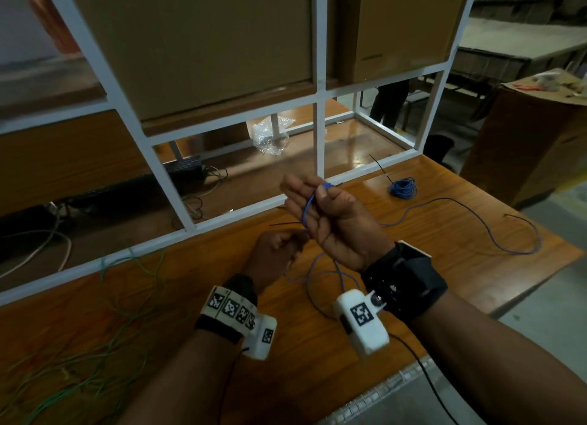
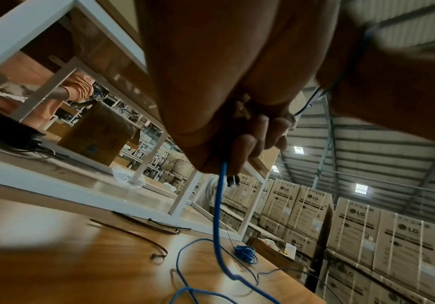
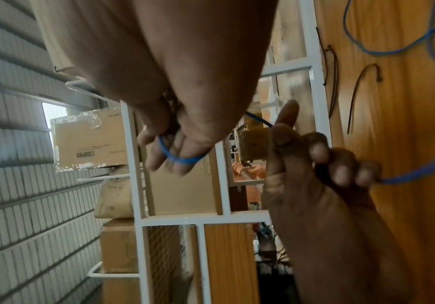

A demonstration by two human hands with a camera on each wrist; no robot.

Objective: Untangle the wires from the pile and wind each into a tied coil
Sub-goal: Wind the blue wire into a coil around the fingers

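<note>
While the left hand grips it, blue wire crosses the right hand.

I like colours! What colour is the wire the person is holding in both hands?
Blue. The wire loops across the right hand fingers and runs into the left hand; the right wrist view shows it best.

**Blue wire looped over my right fingers**

My right hand is raised palm up above the glossy wooden table, my thumb pinning a thin blue wire across my fingers. My left hand, lower and curled, pinches the same wire. A small wound blue wire coil lies far right; loose green wires sprawl left.
</note>
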